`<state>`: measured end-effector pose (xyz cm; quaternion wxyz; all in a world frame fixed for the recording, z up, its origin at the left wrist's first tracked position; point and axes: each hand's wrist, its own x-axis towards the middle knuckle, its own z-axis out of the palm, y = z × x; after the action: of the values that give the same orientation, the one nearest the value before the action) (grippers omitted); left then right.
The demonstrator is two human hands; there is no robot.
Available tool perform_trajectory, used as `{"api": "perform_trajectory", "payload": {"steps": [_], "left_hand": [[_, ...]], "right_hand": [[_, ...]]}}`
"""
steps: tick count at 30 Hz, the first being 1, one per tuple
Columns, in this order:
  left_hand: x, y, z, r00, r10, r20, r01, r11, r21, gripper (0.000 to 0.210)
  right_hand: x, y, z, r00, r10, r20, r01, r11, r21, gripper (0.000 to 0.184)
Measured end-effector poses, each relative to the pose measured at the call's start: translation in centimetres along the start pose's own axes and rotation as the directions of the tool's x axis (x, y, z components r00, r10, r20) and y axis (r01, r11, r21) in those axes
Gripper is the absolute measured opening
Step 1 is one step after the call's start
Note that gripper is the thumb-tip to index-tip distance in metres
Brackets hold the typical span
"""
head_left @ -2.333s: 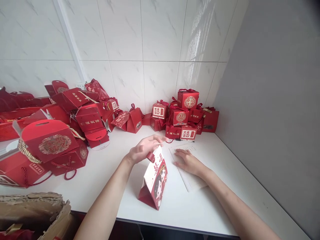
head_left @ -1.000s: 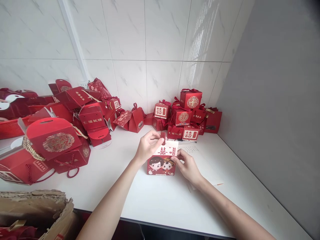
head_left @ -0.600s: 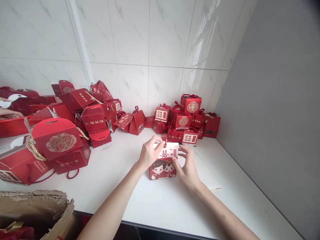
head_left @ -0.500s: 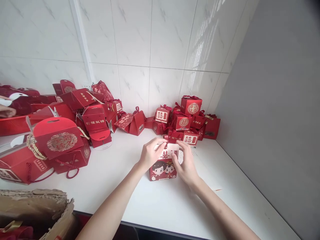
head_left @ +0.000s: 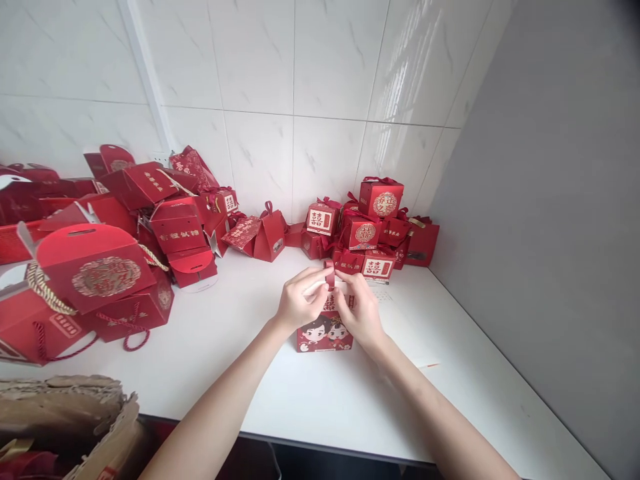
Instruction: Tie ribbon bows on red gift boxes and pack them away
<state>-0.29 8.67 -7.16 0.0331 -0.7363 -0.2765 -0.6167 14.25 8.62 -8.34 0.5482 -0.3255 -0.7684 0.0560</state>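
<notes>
A red and white gift box (head_left: 324,339) printed with two cartoon figures stands upright on the white table in front of me. From its top rises a red ribbon loop (head_left: 329,275). My left hand (head_left: 301,298) pinches at the top of the box, left of the loop. On the other side, my right hand (head_left: 361,308) has thumb and fingers closed on the same top edge, its fingertips close to the left hand's. The fingers hide part of the flaps and the base of the loop.
Finished-looking red boxes (head_left: 363,233) are stacked by the tiled wall. On the left lies a heap of red handled boxes (head_left: 107,277) with cords. A torn cardboard carton (head_left: 55,393) sits at the lower left. A grey panel (head_left: 540,200) borders the table's right side.
My right hand has moved inward, and its fingers have closed at the box top beside my left hand. The ribbon loop now stands up between them. The view has shifted slightly.
</notes>
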Motion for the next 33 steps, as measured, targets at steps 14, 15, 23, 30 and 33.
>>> {"api": "perform_trajectory", "payload": {"steps": [14,15,23,30,33], "left_hand": [[0.08,0.08,-0.23,0.996,-0.06,0.072,0.063,0.997,-0.052,0.039],[0.14,0.13,-0.28,0.994,-0.074,0.086,0.079,0.995,-0.066,0.039],[0.34,0.49,-0.39,0.981,-0.153,0.116,0.173,0.967,-0.188,0.036],[0.26,0.46,-0.32,0.968,-0.216,0.129,0.239,0.951,-0.197,0.035],[0.33,0.75,-0.37,0.952,-0.28,0.125,0.301,0.931,-0.208,0.034]], "right_hand": [[0.18,-0.56,-0.83,0.998,0.06,0.023,-0.062,0.994,0.089,0.014],[0.2,-0.56,-0.85,0.998,0.065,0.023,-0.067,0.993,0.093,0.014],[0.27,-0.56,-0.93,0.997,0.066,0.029,-0.069,0.989,0.133,0.011],[0.22,-0.51,-0.76,0.996,0.09,0.025,-0.092,0.987,0.131,0.01],[0.18,-0.62,-0.62,0.992,0.121,0.021,-0.123,0.982,0.143,0.01]]}}
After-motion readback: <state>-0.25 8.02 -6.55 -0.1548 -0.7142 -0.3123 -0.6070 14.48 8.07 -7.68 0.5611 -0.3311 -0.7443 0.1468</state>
